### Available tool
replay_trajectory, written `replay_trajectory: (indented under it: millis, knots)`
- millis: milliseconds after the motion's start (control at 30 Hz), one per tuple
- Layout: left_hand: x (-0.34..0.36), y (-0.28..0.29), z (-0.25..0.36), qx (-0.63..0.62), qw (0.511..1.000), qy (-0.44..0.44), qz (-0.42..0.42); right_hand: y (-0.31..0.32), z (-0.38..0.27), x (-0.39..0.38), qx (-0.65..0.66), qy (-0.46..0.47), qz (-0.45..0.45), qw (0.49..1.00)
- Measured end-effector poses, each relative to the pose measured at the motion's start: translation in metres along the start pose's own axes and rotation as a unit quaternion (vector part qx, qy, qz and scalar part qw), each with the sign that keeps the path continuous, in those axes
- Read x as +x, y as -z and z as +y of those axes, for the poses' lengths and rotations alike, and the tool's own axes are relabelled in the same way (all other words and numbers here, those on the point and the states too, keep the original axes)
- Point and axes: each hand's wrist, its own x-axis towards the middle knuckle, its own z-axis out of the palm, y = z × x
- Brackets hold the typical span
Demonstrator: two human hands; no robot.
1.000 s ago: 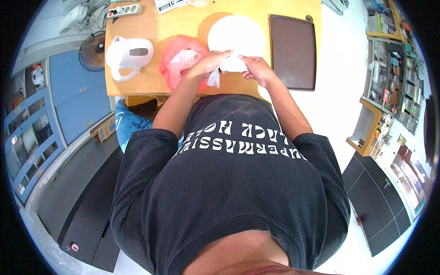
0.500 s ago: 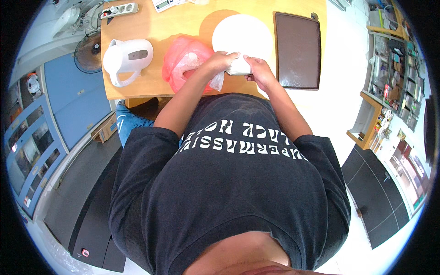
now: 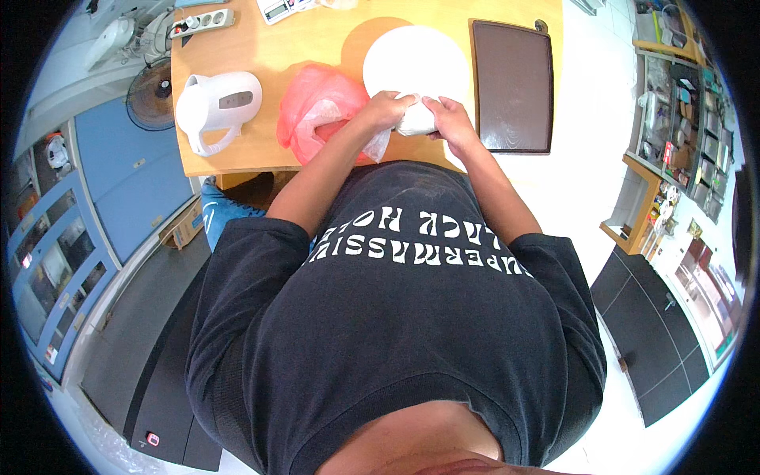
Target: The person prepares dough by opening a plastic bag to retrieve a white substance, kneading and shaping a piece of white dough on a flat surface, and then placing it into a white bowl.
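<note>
White bundle (image 3: 416, 123) first, since that's what is being handled: where's it held, and how?

Over the near side of the surface (image 3: 293, 36), pretty much centred. Its left side is gripped by the left hand (image 3: 388, 109) and its right side by the right hand (image 3: 453, 120), so both are clamped on it, thumbs brought close together on top. The near rim of a round white plate (image 3: 416, 62) is overlapped by it in the view; whether the two are touching can't be told.

Fair enough. And what's been set out on the surface?

Pale wood grain, lit pretty brightly. A pink plastic bag (image 3: 305, 87) is parked just left of the plate, partly covered by the left forearm, with some clear plastic (image 3: 377, 147) bunched just below that hand. A white kettle (image 3: 207, 103) is stood further left. On the right, a dark brown tray (image 3: 513, 87) is laid flat near the edge. At the far left corner a power strip (image 3: 203, 22) is placed, and a white device with a small display (image 3: 279, 8) is cut off by the top of the view.

Room looks busy tbh.

Yep. A fan (image 3: 150, 95) and blue cabinet doors (image 3: 134, 174) are seen on the left, with a cardboard box (image 3: 188, 226) tucked below. On the right, shelves (image 3: 685, 119) are crammed with stuff too small to be made out.
</note>
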Motion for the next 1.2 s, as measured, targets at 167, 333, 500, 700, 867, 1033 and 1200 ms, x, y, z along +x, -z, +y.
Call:
replay_trajectory:
  millis: [167,333,500,700,867,1033,1200]
  knots:
    - [0.003,-0.005,-0.004,0.005,0.999,-0.040,0.034,-0.003,0.010,0.009,0.008,0.006,0.008,1.000]
    - [0.000,-0.012,0.000,-0.025,0.996,-0.045,0.069,-0.010,0.008,0.005,-0.253,0.200,0.133,0.937]
    - [-0.001,-0.017,-0.003,0.039,0.992,-0.057,0.107,-0.007,0.005,0.006,-0.223,0.236,0.134,0.936]
    - [-0.007,-0.023,0.005,0.004,0.984,-0.091,0.153,-0.013,-0.019,-0.009,-0.232,0.252,0.131,0.930]
    - [-0.025,-0.029,0.029,0.160,0.963,-0.112,0.188,-0.005,-0.015,0.004,-0.217,0.239,0.128,0.938]
    - [-0.014,-0.028,0.023,0.046,0.974,-0.120,0.188,-0.006,-0.018,0.005,-0.223,0.290,0.134,0.921]
    - [-0.022,-0.028,0.038,0.148,0.960,-0.107,0.212,-0.007,-0.021,0.004,-0.209,0.241,0.139,0.937]
